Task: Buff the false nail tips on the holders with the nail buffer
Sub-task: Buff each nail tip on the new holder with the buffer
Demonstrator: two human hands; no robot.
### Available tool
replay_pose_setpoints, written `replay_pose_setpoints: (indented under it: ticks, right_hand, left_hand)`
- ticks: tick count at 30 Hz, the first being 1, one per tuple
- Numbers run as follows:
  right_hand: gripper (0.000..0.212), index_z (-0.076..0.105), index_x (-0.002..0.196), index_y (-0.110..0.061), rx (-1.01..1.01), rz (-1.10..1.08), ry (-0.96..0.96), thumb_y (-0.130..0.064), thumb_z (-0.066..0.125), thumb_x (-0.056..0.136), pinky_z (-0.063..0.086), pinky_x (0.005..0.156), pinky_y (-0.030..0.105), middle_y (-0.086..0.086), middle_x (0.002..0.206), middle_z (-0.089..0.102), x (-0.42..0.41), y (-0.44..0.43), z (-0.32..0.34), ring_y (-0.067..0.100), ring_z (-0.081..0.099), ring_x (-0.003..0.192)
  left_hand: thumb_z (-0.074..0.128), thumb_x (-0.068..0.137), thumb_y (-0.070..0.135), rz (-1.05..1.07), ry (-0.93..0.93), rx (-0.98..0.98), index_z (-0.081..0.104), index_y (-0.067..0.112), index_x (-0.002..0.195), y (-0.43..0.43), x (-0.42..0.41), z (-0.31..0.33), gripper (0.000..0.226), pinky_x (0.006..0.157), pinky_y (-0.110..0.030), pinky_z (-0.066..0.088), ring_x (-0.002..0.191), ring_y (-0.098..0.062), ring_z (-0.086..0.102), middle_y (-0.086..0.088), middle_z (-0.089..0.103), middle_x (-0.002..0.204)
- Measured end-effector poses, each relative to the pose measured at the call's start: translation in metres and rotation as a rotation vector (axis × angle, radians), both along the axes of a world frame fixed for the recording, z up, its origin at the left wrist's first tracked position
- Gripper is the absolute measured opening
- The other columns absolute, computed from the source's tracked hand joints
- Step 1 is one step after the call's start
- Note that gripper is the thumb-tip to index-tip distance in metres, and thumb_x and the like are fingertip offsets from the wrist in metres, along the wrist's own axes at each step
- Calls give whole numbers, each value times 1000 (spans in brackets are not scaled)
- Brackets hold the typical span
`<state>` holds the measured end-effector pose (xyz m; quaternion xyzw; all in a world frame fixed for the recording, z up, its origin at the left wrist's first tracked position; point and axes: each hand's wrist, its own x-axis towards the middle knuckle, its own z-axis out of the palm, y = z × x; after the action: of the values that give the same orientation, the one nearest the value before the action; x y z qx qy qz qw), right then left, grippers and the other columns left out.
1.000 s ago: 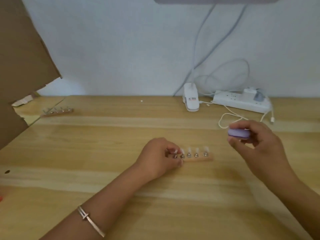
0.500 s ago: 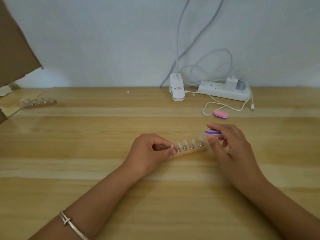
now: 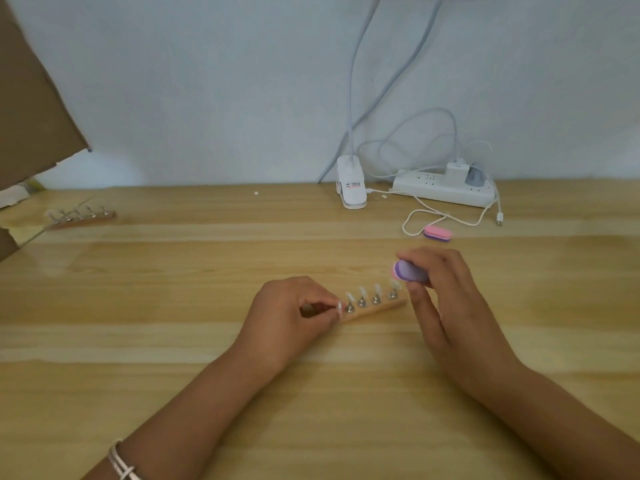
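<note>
Head view: your left hand pinches the left end of the wooden holder on the table, its nail tips upright. Your right hand grips the purple nail buffer just above the rightmost tip. A pink buffer lies near the power strip.

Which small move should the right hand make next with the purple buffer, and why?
Probably lower the nail buffer a little onto the rightmost nail tip. The right hand grips it just above that tip, seemingly not yet touching, while the left hand holds the other end of the wooden holder.
</note>
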<state>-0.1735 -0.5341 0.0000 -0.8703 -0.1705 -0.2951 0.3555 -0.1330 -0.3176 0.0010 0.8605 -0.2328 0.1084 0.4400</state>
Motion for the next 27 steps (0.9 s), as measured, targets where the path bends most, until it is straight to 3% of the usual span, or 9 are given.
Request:
replay_pose_setpoints:
  ticks: [3,6,9,13,15,18,21,25,27]
  right_hand:
    - [30,62,126,-9,-131,63,-8,-2,53,98,35,96,6,-4,119,53,1,0,-3,-4,51,111]
    - [32,65,125,-10,-225,73,-44,-17,49,99,40,94,22,2,118,55,1,1,-5,18,51,107]
    - [30,63,125,-10,-187,78,-52,-12,54,97,38,97,14,-1,117,55,1,2,-5,13,51,108]
    - [24,63,118,-8,-85,117,-96,-12,56,95,36,99,10,-9,113,57,-2,3,-6,5,54,108]
    - [25,64,116,-7,-63,156,-108,-14,53,95,36,100,11,-10,114,56,-5,7,-9,5,54,111]
    - [25,65,115,-5,-86,193,-115,-11,52,94,36,102,12,-9,118,56,-7,11,-12,6,53,115]
    - [25,65,115,-4,-115,207,-116,-8,54,94,38,103,16,-2,118,59,-8,11,-13,11,55,115]
    - [26,66,116,-6,-107,191,-116,-9,54,94,38,105,16,-2,117,61,-8,10,-13,11,56,115]
    - [26,67,116,-7,-126,210,-96,-10,54,94,39,105,18,0,118,64,-7,10,-13,10,57,116]
  left_hand:
    - [78,76,6,10,3,31,79,23,76,4,-1,1,17,71,-23,52,74,0,67,13,74,77]
    - [79,75,6,33,-41,63,78,22,77,5,-4,4,16,75,-26,52,76,1,67,13,74,79]
    - [79,73,11,96,-172,24,77,24,75,-2,-11,8,14,80,-30,50,76,0,67,15,73,78]
    - [76,72,17,-33,-100,-90,76,28,77,-11,-27,5,12,63,-7,40,68,2,64,16,70,76]
    - [75,74,24,-111,-40,-81,76,30,83,-10,-36,-2,11,62,-2,36,64,2,61,18,68,76]
    - [75,76,29,-162,47,-105,76,33,88,-5,-40,-8,13,59,-6,37,60,2,56,17,67,74]
    - [81,77,17,-132,146,-188,78,31,80,-4,-32,-9,16,56,-15,40,58,0,54,9,68,69]
    - [80,77,7,-118,153,-190,77,33,76,-4,-28,-7,26,55,-13,37,57,3,51,7,67,67]
    - [80,77,14,-112,143,-183,77,32,78,-3,-28,-8,18,56,-14,39,58,0,53,6,67,69]
